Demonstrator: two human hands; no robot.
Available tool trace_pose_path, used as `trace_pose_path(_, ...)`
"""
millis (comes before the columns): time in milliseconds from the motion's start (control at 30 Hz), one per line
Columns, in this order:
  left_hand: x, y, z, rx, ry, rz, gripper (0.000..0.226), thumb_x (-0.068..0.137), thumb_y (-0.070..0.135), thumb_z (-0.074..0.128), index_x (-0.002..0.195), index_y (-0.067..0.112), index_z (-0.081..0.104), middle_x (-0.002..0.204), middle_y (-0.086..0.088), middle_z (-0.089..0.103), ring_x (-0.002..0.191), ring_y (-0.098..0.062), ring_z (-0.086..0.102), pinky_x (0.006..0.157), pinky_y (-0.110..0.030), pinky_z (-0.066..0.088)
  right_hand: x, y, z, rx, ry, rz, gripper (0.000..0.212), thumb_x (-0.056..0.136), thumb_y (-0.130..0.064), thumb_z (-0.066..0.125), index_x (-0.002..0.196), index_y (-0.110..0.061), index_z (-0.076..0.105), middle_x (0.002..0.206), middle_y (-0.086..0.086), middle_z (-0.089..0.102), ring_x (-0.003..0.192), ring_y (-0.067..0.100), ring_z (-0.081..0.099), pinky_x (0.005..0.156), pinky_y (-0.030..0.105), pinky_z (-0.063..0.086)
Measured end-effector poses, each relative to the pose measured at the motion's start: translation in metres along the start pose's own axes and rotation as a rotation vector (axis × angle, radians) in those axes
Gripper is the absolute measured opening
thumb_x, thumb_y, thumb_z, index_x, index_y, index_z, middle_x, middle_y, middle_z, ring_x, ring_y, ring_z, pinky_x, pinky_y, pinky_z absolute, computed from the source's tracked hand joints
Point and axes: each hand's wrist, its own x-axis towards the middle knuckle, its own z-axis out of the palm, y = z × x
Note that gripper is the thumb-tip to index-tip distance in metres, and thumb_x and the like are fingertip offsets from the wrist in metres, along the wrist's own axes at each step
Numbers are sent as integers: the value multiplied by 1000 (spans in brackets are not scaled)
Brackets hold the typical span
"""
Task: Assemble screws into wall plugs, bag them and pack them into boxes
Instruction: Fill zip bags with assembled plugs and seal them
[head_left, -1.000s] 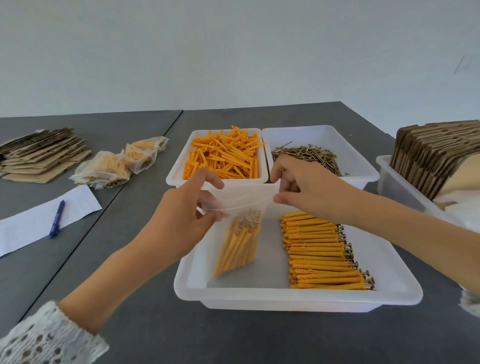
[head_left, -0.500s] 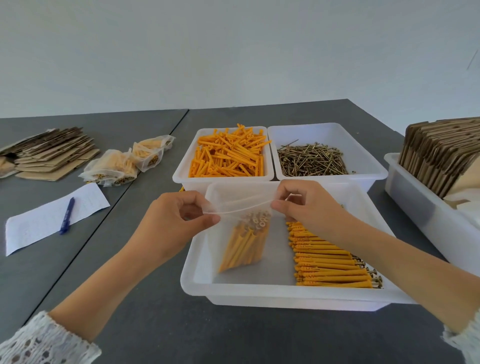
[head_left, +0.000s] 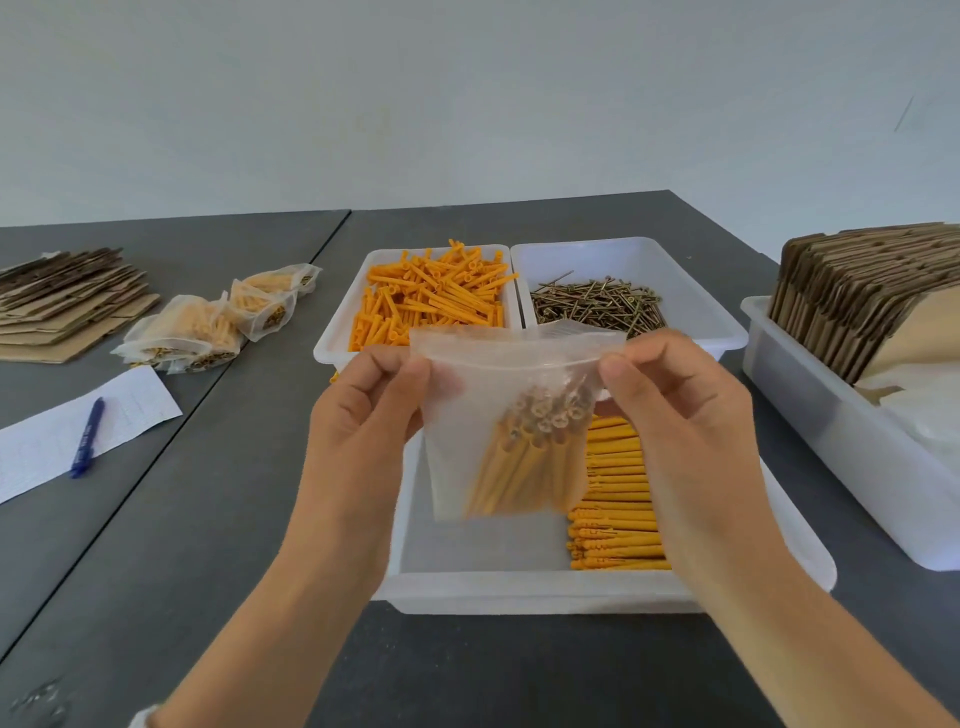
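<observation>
A clear zip bag (head_left: 467, 415) with several orange plugs and screws inside hangs upright above the near white tray (head_left: 519, 587). My left hand (head_left: 363, 415) pinches the bag's top left corner. My right hand (head_left: 670, 405) pinches its top right corner. A row of assembled orange plugs (head_left: 613, 499) lies in the near tray, partly hidden by my right hand. Behind stand a tray of loose orange plugs (head_left: 431, 301) and a tray of screws (head_left: 602, 306).
Several filled bags (head_left: 208, 327) lie on the grey table at the left, beside a stack of flat cardboard (head_left: 67, 306). A paper sheet (head_left: 130, 410) with a blue pen (head_left: 87, 439) lies nearer. A white bin of folded cardboard boxes (head_left: 857, 291) stands at the right.
Both hands have lifted the bag out of the near tray and toward me; it now hangs upright in the air with its top edge held taut.
</observation>
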Motion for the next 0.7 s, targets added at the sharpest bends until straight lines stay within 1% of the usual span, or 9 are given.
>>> trace_pose_path(133,-7,1,28,19,129,145,18,101,21,52,86,19,60,84,1,66,77,-12,58,70,-28,48,-12,-4,5,124,161,39,17,95,-8,56,81,-13,64,80,3,70,72,10,62,66,22,51)
trace_pose_path(200,-8,1,40,45,203,207,17,102,19,52,86,20,59,82,6,65,70,-8,54,62,-24,45,-14,-6,4,155,228,42,24,95,-8,55,76,-20,63,79,2,70,72,11,61,66,27,49)
trace_pose_path(300,-10,-3,54,79,272,261,18,101,19,53,85,24,58,80,11,65,68,-5,54,64,-23,45,-14,-7,3,156,286,-26,33,94,-4,54,72,-27,62,74,-3,67,73,9,61,65,23,49)
trace_pose_path(400,-4,-7,52,92,299,228,17,102,18,52,87,21,60,77,11,64,71,-3,58,60,-19,48,-10,-2,3,49,269,-57,25,94,-4,55,76,-20,62,76,0,68,74,10,63,65,19,50)
trace_pose_path(433,1,-7,47,113,260,190,16,102,18,52,88,17,61,77,10,65,71,-3,59,60,-18,49,-7,2,1,-6,243,-31,20,94,-5,56,79,-16,62,77,0,68,75,11,64,66,19,51)
trace_pose_path(500,10,-8,30,203,93,100,15,100,16,54,88,12,62,75,7,68,70,-4,62,61,-19,51,-2,11,-5,-139,168,68,15,92,-7,56,80,-11,64,76,-2,69,75,10,66,69,20,53)
trace_pose_path(600,16,-13,6,351,-150,-5,14,94,12,64,80,11,67,68,1,69,64,-10,62,66,-28,53,2,24,-18,-334,26,208,16,92,-10,59,77,-14,66,74,-2,69,76,14,67,76,33,59)
trace_pose_path(633,15,-15,0,396,-181,-16,13,91,10,67,78,12,68,68,-1,70,63,-12,62,66,-31,53,2,26,-21,-372,2,229,16,92,-11,61,77,-15,66,74,-2,69,77,15,68,78,36,60)
trace_pose_path(700,14,-17,-10,478,-210,-4,13,88,11,72,77,18,70,70,-1,70,63,-14,63,65,-29,53,2,29,-24,-411,-15,240,16,92,-13,63,77,-17,66,74,-5,70,77,12,69,79,36,61)
